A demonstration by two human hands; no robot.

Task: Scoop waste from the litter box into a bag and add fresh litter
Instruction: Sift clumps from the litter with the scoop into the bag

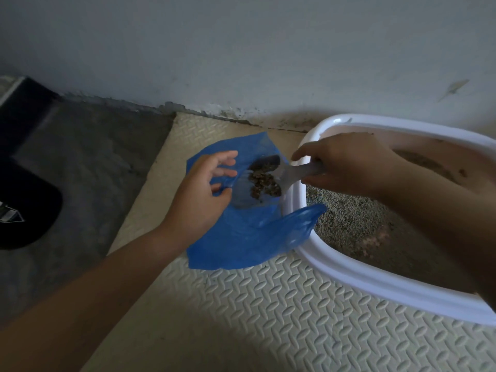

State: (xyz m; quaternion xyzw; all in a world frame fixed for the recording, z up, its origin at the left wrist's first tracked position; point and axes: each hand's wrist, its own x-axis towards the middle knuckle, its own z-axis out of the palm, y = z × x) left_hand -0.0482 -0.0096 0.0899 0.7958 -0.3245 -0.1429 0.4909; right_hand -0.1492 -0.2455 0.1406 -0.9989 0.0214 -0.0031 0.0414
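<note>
Blue thin plastic bag (pixel 241 237): lies near the far edge of the cream embossed floor mat (pixel 268 318), and your left hand (pixel 204 189) pinches its mouth open. Grey plastic scoop (pixel 284 175) carries dark clumped waste (pixel 264 183) over the opening. Your right hand (pixel 346 165) grips the handle above the white plastic litter box (pixel 349 267). Tilt slowly and keep the tip well inside.

Bare mat (pixel 268 318) fills the lower middle of the frame, free to pass. The litter box (pixel 349 272) blocks the right, the blue bag (pixel 241 242) the centre, the wall (pixel 241 49) the top.
</note>
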